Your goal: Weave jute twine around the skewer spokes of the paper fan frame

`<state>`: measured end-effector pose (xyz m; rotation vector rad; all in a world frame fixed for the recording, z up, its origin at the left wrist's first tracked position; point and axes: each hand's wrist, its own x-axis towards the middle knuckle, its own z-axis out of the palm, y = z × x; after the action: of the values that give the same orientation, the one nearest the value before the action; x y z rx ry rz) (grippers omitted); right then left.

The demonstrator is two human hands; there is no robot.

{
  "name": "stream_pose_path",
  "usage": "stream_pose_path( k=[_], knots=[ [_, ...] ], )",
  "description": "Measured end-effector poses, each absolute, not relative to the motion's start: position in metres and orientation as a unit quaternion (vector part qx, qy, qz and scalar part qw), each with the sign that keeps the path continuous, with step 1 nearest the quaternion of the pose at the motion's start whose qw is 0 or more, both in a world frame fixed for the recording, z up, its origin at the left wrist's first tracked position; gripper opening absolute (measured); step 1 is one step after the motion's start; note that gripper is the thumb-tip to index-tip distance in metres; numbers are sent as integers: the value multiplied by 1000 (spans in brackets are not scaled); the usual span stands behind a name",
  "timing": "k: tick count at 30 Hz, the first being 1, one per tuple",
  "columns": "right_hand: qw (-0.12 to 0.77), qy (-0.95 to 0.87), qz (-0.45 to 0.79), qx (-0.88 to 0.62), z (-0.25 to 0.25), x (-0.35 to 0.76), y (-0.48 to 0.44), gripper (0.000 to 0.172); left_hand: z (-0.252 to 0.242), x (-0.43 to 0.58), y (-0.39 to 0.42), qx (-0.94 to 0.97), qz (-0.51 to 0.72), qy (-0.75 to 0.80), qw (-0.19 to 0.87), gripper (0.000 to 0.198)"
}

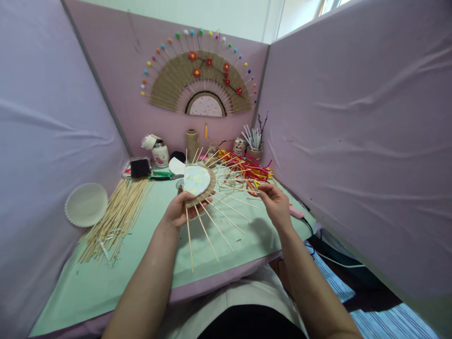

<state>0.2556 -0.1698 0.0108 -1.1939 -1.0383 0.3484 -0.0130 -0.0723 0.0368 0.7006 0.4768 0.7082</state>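
My left hand (181,209) grips a half-round fan frame (197,180) by its lower edge, above the table. Its middle is pale blue with yellow patches, rimmed with brown twine, and several thin wooden sticks fan out from the curved side. At the right, my right hand (273,200) pinches the outer end of one bamboo stick (243,189) between thumb and fingers. Part of the left hand's fingers lies hidden behind the frame.
Loose bamboo sticks (118,212) and a white dish (86,205) lie at left, with green-handled pliers (162,175) behind. A tangle of red and yellow cords (252,167) sits at back right, near a pink glue gun (296,212). A finished fan (205,70) hangs on the back wall.
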Motion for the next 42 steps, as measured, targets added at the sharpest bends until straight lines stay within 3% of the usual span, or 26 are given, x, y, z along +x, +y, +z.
stream_pose_path(
  k=[12,19,33,42],
  knots=[
    [630,-539,22,-559,29,263,-184,16,38,-19,-73,381,303,231,842,73],
    [617,-582,62,-526,25,276,-187,10,38,-23,-71,423,281,213,835,57],
    [665,-521,134,-518,5,268,-172,8,29,-24,-68,428,260,162,850,82],
    [695,-468,160,-522,-6,247,-157,16,22,-19,-73,456,222,132,852,82]
  ],
)
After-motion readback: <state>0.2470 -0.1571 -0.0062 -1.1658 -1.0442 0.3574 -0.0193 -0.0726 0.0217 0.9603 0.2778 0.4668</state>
